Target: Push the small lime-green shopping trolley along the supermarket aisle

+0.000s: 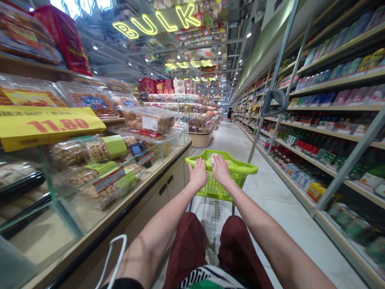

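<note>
Your left hand (pixel 198 175) is curled over the near rim of the bright green plastic shopping basket (pixel 251 169), with the fingers close together. Your right hand (pixel 220 171) is closed beside it on the same rim, fingers bent round a small crumpled white piece (pixel 213 160); what that piece is, you cannot tell. The hands are slightly apart. The basket is straight ahead of you, past your maroon-trousered knees (pixel 190 241), above a pale tiled floor (pixel 278 212).

Overhead, yellow neon letters (pixel 156 23) spell "BULK", and smaller signs farther off (pixel 189 64) repeat the word. A blue-white neon sign (pixel 81 7) at upper left is cut off and unreadable.

On your left, a yellow paper price sign (pixel 57 125) shows "11.80" in red; the smaller characters above the price are cut off by its top edge. Beside it are clear plastic packs of biscuits (pixel 150 120), the nearer one with a white label too small to read, and clear packs with lime-green labels (pixel 114 146). Red-and-grey shelf tags (pixel 109 179) are fixed to the glass edge, their print illegible.

On your right, long shelves (pixel 333 132) hold boxes, bottles and tins with no legible brands. A person in dark clothing (pixel 230 113) is far down the aisle.
</note>
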`<state>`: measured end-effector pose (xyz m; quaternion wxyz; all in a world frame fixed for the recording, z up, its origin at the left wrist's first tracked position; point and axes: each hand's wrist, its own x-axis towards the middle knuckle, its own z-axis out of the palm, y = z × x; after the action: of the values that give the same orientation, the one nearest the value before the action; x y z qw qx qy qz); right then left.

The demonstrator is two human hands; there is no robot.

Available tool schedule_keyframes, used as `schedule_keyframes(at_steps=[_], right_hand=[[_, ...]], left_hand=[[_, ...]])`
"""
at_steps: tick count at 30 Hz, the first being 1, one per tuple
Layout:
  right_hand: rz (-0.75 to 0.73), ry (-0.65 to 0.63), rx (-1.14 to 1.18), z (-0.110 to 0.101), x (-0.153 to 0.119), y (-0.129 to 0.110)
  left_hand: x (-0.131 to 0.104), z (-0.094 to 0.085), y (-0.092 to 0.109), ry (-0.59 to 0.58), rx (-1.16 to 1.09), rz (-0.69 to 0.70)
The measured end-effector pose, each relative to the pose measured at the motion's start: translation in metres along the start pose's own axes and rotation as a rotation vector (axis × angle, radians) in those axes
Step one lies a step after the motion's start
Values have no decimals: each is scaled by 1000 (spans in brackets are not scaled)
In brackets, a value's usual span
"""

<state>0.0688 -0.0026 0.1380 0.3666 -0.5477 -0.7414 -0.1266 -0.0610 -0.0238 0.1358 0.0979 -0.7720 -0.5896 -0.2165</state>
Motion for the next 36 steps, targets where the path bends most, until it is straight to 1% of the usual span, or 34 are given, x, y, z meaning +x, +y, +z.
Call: schedule_keyframes(at_steps=[3,5,7,9,12,14,16,19,22,24,25,27,30,32,34,36], right_hand=[[98,-32,-30,1,1,-25],[130,-68,-24,-4,0,-30],[124,-115,16,-9,-1,-27],[129,-136,91,-13,-2,-23],[179,-110,238,-16,-1,-15],[210,-80,310,-16,-2,-9],[247,-20,325,-16,-4,-1],[305,78,223,-13,-11,12],[286,60,77,-11,-19,23],[246,33,29,-10,-23,29],[229,27,18,-10,-25,31],[209,28,10,-10,-27,33],[195,27,-2,-9,-28,34],[189,24,-13,-8,-28,34],[187,21,-25,-8,-28,33],[185,18,-41,-8,-29,31]], left_hand=[[3,-8,2,87,-66,50],[5,-12,3,104,-127,90],[8,-13,5,94,-219,127],[11,-13,10,79,-330,134],[17,-13,19,56,-428,63],[21,-14,25,48,-377,34],[24,-13,31,41,-253,63],[27,-7,37,62,-102,112],[28,2,38,87,-69,135],[28,7,30,102,-68,169],[27,8,24,114,-68,186],[26,9,4,143,-63,194],[24,5,-34,186,-50,104],[23,0,-55,214,-40,44],[22,-2,-64,247,-36,-18],[22,0,-59,236,-40,-19]])
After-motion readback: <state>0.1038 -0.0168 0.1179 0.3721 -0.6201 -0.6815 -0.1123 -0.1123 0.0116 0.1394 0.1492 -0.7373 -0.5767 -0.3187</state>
